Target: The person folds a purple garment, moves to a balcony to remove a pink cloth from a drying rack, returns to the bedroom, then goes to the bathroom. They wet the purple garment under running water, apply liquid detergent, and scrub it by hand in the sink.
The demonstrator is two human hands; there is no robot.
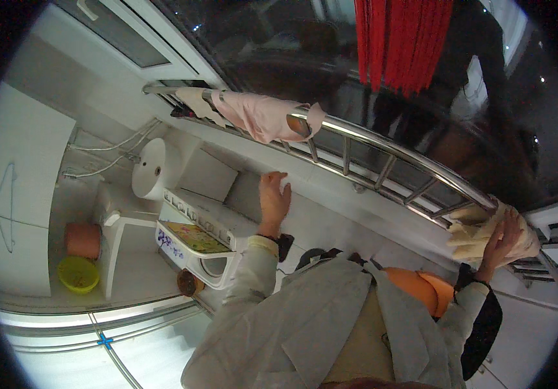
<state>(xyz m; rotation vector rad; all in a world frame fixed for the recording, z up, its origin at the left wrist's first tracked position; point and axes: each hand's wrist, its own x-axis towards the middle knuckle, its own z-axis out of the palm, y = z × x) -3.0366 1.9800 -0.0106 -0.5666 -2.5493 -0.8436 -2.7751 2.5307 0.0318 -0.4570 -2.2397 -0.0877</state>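
Observation:
My left hand (275, 202) is held in mid-air with nothing in it, its fingers loosely bent and the thumb apart. Below it are the floor and a white twin-tub washing machine (218, 243). At the right, my right hand (502, 240) grips a beige cloth (468, 233) draped over the end of a curved stainless steel railing (405, 158); its palm side is hidden. Farther left on the same railing hangs a pink cloth (262, 114), with a paler cloth (196, 102) beside it.
A round white washbasin (155, 167) stands by the wall under the pipes. Near a white cabinet (21, 194) are a yellow-green basin (78, 274) and a reddish bucket (82, 240). An orange object (420, 287) shows beside my jacket. Red fringe (400, 44) hangs at the dark window.

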